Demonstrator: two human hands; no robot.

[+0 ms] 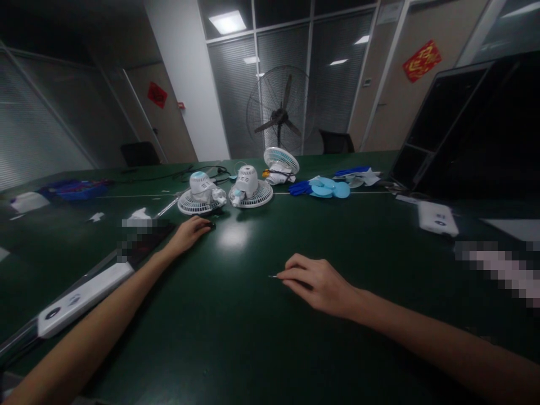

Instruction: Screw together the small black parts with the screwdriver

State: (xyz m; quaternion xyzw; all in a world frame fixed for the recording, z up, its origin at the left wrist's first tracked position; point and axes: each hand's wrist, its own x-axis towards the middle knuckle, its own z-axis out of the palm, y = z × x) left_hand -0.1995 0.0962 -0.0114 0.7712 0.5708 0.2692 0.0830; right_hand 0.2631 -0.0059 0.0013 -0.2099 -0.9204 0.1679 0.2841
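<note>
My left hand (pixel 189 233) reaches forward over the dark green table (pixel 253 315), fingers curled over a small dark object (pixel 210 225) just in front of a white fan part (pixel 198 194) lying face down. My right hand (pixel 316 281) rests on the table nearer to me, pinching a thin small metal piece (pixel 272 277) between thumb and forefinger. A second white fan part (pixel 250 188) lies beside the first, and a third, tilted one (pixel 280 164) stands behind them.
Light blue fan blades and blue gloves (pixel 324 187) lie at the back right. White flat devices lie at the left (pixel 80 298) and right (pixel 436 217). A dark monitor (pixel 472 124) stands at the right. A large pedestal fan (pixel 280 109) stands behind the table.
</note>
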